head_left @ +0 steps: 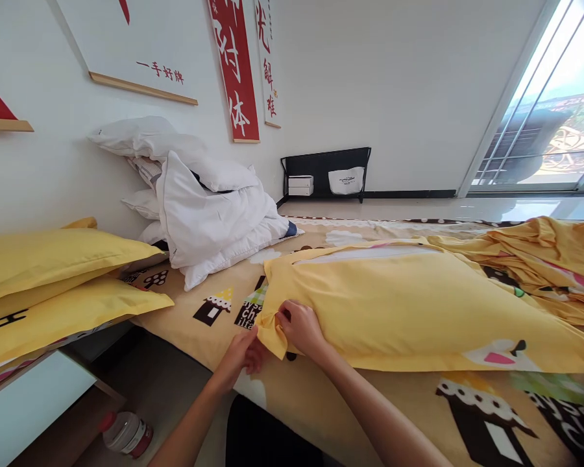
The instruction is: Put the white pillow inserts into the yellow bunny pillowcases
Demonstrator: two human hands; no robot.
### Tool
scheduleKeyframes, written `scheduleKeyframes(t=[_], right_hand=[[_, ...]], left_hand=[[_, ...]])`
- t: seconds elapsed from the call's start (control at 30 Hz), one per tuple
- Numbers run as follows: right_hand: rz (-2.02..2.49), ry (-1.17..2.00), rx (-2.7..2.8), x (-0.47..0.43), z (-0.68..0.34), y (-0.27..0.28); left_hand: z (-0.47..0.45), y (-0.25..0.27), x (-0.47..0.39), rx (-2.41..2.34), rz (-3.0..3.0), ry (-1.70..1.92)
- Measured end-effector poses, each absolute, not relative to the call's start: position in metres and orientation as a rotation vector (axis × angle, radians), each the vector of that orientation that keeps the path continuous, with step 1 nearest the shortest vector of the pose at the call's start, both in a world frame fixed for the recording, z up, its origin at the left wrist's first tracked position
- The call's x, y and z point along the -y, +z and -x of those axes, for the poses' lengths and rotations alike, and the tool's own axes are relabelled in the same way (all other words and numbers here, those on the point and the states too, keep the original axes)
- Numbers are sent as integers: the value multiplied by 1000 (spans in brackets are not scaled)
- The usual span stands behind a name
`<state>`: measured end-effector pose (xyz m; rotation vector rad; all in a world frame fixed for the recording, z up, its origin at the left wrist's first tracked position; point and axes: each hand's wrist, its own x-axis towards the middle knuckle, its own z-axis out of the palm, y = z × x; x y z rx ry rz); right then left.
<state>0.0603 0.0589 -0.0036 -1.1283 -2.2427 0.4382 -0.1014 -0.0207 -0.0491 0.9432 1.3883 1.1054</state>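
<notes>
A yellow pillowcase [384,305] lies in front of me on a patterned bed sheet [185,337], plumped out by a pillow inside. White shows through a long slit near its far edge. My right hand [299,327] is closed on the cloth near the pillowcase's near left corner, which is bunched and folded. Just left of it, my left hand [246,355] pinches the edge of the same corner between thumb and fingers. Part of the left hand's grip is hidden by the cloth.
White pillows and bedding [214,214] are heaped by the wall. Yellow-cased pillows [68,259] are stacked at left, over a cabinet [34,408]. A bottle [126,433] stands below. Crumpled yellow bedding [555,259] lies at right. A black rack [324,172] stands beyond the bed.
</notes>
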Motion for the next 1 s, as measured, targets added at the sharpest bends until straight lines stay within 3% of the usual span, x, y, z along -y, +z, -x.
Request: scheduleKeyframes(t=[0.23, 0.37, 0.47, 0.7, 0.9, 1.0], right_hand=[[770, 542, 2321, -52, -88, -2], [681, 436, 2317, -46, -130, -3], [720, 255, 2354, -38, -170, -14], [955, -653, 2286, -37, -224, -49], [1072, -790, 2127, -62, -211, -38], [1033, -775, 2142, -66, -216, -32]], left_hand=[[86, -52, 3, -1178, -691, 1267], [93, -53, 4, -1158, -793, 1274], [94, -57, 2, -1206, -809, 1392], [74, -39, -20, -1042, -445, 1463], [63, 33, -14, -1023, -653, 1455], [68, 33, -1, -1024, -698, 1342]])
